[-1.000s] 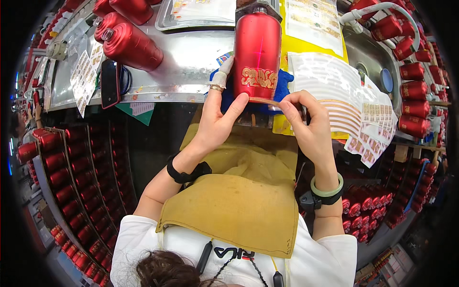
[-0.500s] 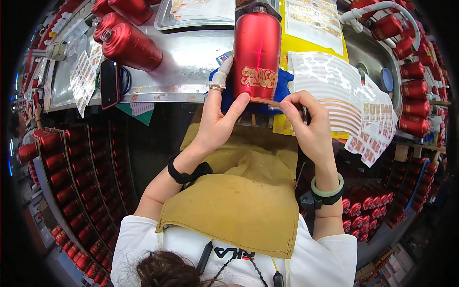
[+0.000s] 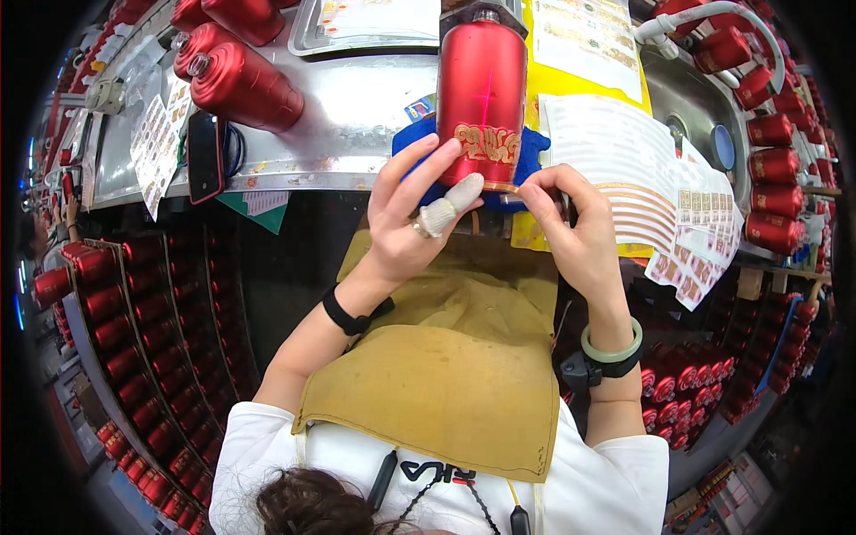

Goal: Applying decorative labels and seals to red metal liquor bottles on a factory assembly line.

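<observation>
Red bottle (image 3: 482,80) at the near edge of the table (image 3: 348,98): how would it handle?

"Stiff, I'd judge, probably metal and fairly light if unfilled. Its smooth round side could slip or roll. Hold the plain body, clear of the gold pattern near the base. It appears to lie on a blue cloth (image 3: 536,150), neck pointing away from the person."

And the gold strip (image 3: 501,186) by its base?

"Thin, likely bendy and easily creased; best taken by an end. The right hand's (image 3: 575,214) grip pinches its right end between thumb and finger. The left hand (image 3: 406,223) has bare fingers fanned at the bottle's lower left; its covered finger is by the strip. With the thumb mostly hidden, I can't tell whether that grip pinches."

What about containers?

"Biggest is the rack (image 3: 82,343) below the table's left end, filled with rows of red bottles. Next, the sink (image 3: 664,89) by the table's right edge has a blue round piece in it. Smallest, the metal tray (image 3: 357,46) toward the far edge bears printed sheets."
</observation>
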